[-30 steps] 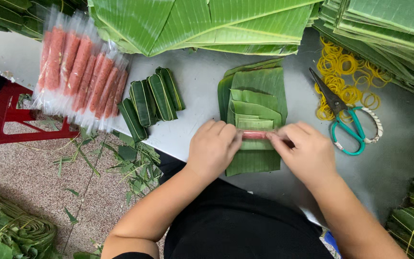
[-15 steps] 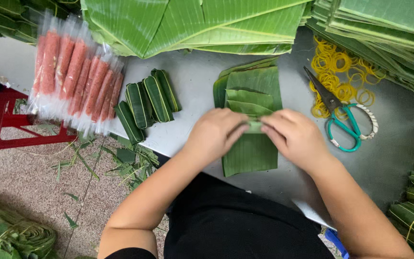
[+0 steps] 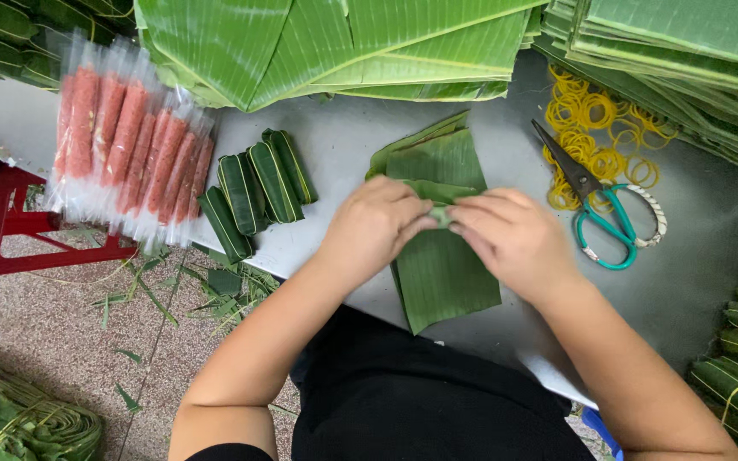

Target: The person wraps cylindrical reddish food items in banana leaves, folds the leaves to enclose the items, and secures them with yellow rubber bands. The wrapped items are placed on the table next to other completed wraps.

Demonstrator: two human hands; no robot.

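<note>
My left hand (image 3: 375, 227) and my right hand (image 3: 512, 240) meet over a green banana leaf strip (image 3: 443, 265) lying on the grey table (image 3: 343, 145). Both hands pinch a small rolled part of the leaf (image 3: 440, 212) between their fingertips; what is inside the roll is hidden. The rest of the leaf lies flat, reaching toward me and away from me. To the left lie several finished leaf-wrapped rolls (image 3: 254, 192) side by side.
Several pink sausages in clear plastic sleeves (image 3: 125, 145) lie at the left edge. Teal-handled scissors (image 3: 604, 209) and yellow rubber bands (image 3: 595, 132) sit to the right. Large banana leaves (image 3: 335, 43) lie at the back, stacked leaves (image 3: 685, 43) at the right. A red stool (image 3: 2, 230) stands by the table's left.
A pink sausage lay between my hands on folded leaf pieces a second ago. Now the leaf is rolled over it, and my hands have moved slightly away from me along the strip.
</note>
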